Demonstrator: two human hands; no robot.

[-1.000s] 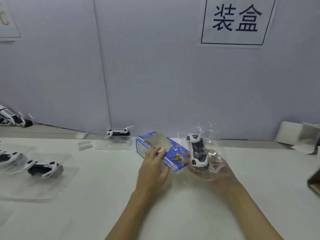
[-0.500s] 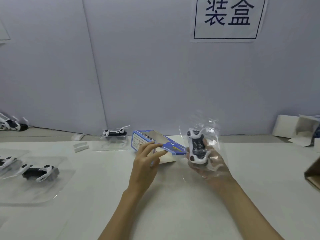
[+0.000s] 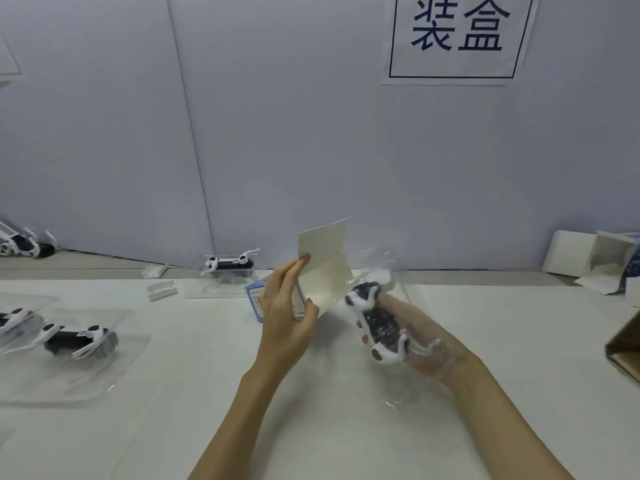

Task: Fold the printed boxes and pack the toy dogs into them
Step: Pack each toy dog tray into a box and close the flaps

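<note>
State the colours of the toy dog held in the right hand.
Black body with white head and legs, toy dog, inside clear plastic; head view.

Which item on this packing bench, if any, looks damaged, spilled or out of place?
Nothing stands out. The left hand holds the printed box with its flap raised, and the right hand holds a bagged toy dog beside the opening. Other toy dogs lie on clear sheets.

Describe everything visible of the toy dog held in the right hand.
The toy dog is a small black-bodied figure with white head, legs and tail, looking like hard plastic. It sits inside a clear plastic bag that crinkles around it. The right hand holds it through the bag above the table, lying lengthwise and tilted, one white end toward the open flap of the printed box. Whether it touches the box is unclear.
</note>
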